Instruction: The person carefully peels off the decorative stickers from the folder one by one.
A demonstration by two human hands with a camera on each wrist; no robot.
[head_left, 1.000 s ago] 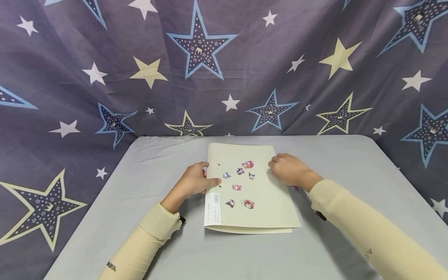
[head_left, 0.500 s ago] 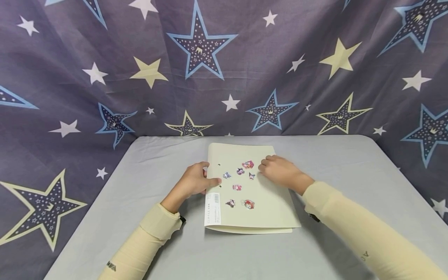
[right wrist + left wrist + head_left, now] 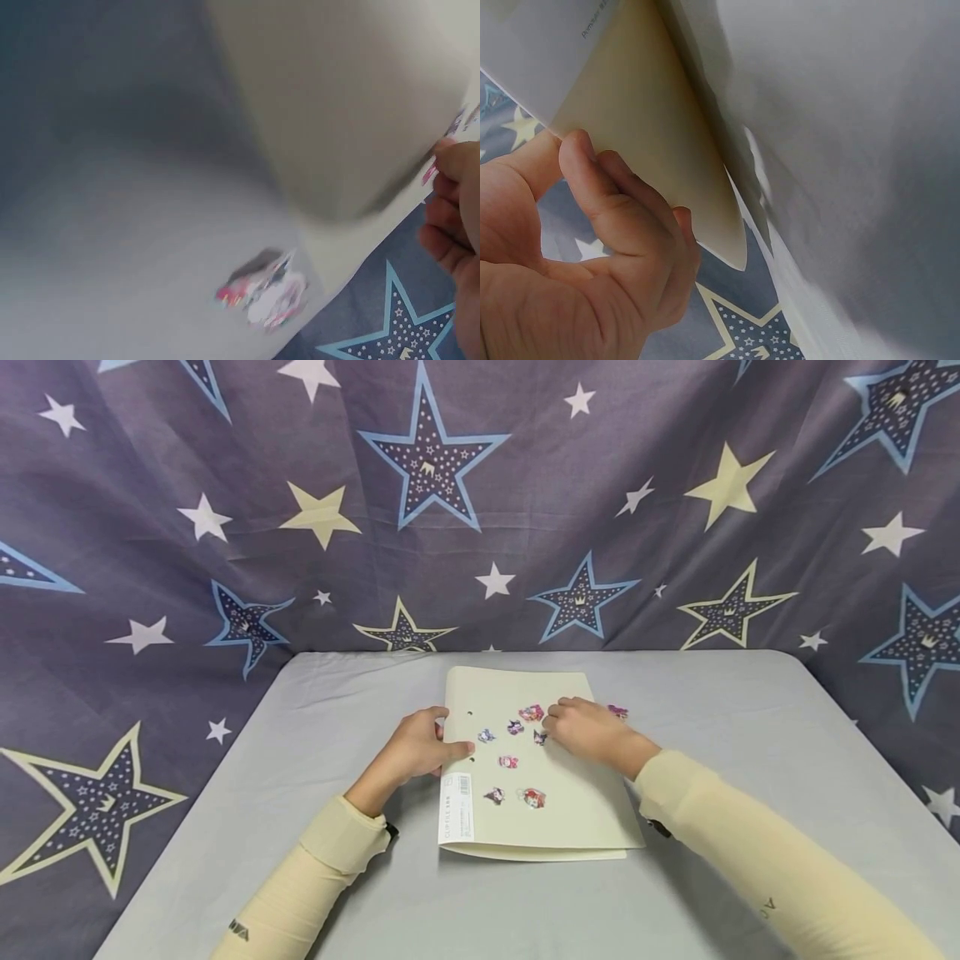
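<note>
A cream clip file folder (image 3: 555, 818) lies on the table, its lower edge slightly gaping. Several small cartoon stickers (image 3: 507, 762) are scattered over its cover. My left hand (image 3: 408, 747) grips the folder's spine side, thumb on the cover; in the left wrist view, its fingers (image 3: 622, 217) bend beside the folder's edge. Over the right half of the cover is my right hand (image 3: 588, 727), fingers curled, tips beside a dark sticker (image 3: 540, 737). The right wrist view shows bent fingers (image 3: 450, 225) near a pink sticker (image 3: 429, 174); whether they hold anything is hidden.
A purple sticker (image 3: 617, 712) lies on the grey table (image 3: 712, 710) to the right of the folder. A white label (image 3: 456, 810) with a barcode covers the folder's lower left corner. Behind the table hangs a dark star-patterned cloth (image 3: 465, 585).
My right hand has moved left from the folder's right edge further onto the cover, close to the stickers. The purple sticker on the table has come into view. My left hand stays put.
</note>
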